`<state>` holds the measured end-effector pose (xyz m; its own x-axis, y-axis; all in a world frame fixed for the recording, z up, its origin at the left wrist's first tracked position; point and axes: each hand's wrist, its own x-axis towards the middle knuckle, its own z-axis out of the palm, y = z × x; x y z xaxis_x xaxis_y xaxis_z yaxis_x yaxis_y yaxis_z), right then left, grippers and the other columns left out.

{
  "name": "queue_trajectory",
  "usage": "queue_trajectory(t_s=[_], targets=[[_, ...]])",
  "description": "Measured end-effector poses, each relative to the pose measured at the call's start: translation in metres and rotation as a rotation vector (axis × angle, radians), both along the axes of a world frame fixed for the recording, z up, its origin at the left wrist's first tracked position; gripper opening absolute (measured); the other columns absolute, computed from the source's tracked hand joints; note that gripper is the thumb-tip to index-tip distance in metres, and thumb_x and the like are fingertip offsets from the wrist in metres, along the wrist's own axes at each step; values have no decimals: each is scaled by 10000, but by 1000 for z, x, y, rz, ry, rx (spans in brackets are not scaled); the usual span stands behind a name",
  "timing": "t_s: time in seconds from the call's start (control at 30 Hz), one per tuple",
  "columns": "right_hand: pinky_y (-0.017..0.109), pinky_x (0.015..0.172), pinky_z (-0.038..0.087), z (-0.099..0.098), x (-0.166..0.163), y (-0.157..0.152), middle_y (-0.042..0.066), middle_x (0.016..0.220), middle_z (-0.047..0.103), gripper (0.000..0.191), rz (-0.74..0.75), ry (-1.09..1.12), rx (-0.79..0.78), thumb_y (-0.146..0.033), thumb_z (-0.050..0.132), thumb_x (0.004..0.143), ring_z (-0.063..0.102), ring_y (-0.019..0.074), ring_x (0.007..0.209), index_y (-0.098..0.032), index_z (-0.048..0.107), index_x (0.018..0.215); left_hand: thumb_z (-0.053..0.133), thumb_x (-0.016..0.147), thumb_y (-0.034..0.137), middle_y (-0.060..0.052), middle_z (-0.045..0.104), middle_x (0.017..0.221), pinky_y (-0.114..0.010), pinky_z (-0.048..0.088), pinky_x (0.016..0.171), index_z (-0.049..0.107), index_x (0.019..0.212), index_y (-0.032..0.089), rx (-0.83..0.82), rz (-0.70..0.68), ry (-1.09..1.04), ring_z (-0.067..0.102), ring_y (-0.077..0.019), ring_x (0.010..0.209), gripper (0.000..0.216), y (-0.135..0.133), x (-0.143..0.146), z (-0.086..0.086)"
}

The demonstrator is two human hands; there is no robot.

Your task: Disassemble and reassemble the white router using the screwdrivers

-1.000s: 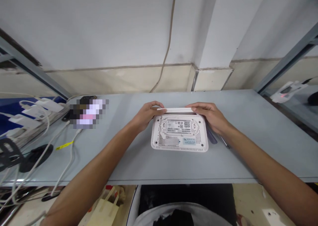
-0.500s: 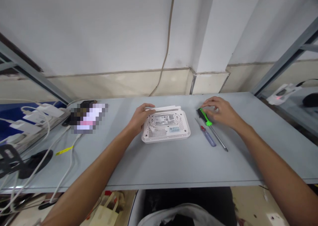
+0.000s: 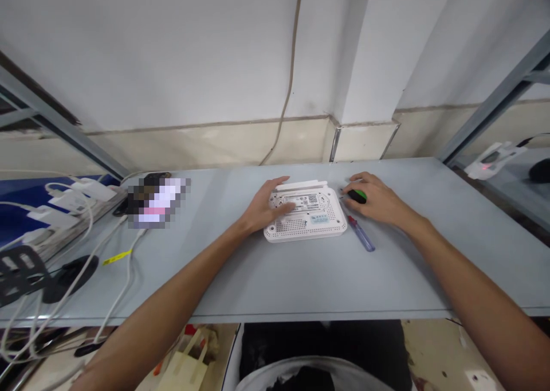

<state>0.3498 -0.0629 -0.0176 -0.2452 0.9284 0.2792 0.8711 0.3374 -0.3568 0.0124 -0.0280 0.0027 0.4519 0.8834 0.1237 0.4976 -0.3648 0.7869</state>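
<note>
A white router (image 3: 329, 230) lies upside down, its vented underside and printed label facing up and its white antenna bar along the far edge. My left hand (image 3: 266, 204) grips its left end, thumb over the underside, fingers at the far left corner. Just right of the router, my right hand (image 3: 376, 202) curls around the black and green handle of a screwdriver (image 3: 357, 196). The shaft of that screwdriver is hidden by the hand. A small screwdriver with a clear purple handle (image 3: 363, 236) and red collar lies on the table below my right hand.
On the grey table (image 3: 240, 282) at left are a pixelated phone (image 3: 158, 204), a power strip with white chargers (image 3: 71, 202), loose white cables and a black stand (image 3: 71, 279). A wall backs the table. Metal frame posts (image 3: 490, 113) rise at both sides.
The router has shifted right, and my left hand has moved with it, its thumb now over the label. My right hand has closed on the green screwdriver, whose shaft no longer shows.
</note>
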Motion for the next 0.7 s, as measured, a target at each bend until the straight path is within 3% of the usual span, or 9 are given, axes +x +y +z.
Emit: queue_trajectory(t_s=[0.17, 0.3, 0.53, 0.7], targets=[[514, 1000, 548, -11, -12, 5, 134, 1245, 664, 155, 47, 104, 30, -264, 571, 942, 641, 322, 1173, -237, 723, 922, 680, 943, 566, -80, 640, 1423, -548, 389, 1222, 637, 1408, 260, 182, -88, 124, 491, -316, 1393, 558, 2, 1, -4], [515, 993, 544, -7, -18, 7, 130, 1195, 703, 147, 12, 186, 117, -219, 596, 896, 650, 335, 1149, -228, 706, 799, 614, 1000, 546, -52, 570, 1559, -543, 366, 1254, 615, 1453, 268, 212, -148, 130, 432, -287, 1468, 531, 0, 0, -2], [387, 753, 563, 13, -25, 0, 34, 811, 749, 131, -100, 449, 276, -325, 668, 922, 664, 216, 719, -230, 740, 867, 588, 1026, 537, -58, 557, 1582, -507, 369, 1265, 621, 1466, 253, 184, -168, 163, 474, -257, 1474, 525, 1, 1, 0], [340, 756, 533, 14, -41, -6, 25, 967, 780, 183, -5, 534, 218, -278, 600, 961, 696, 196, 844, -249, 780, 964, 590, 1019, 529, -59, 563, 1561, -505, 374, 1263, 649, 1440, 271, 185, -163, 136, 488, -267, 1464, 497, 4, 3, -7]])
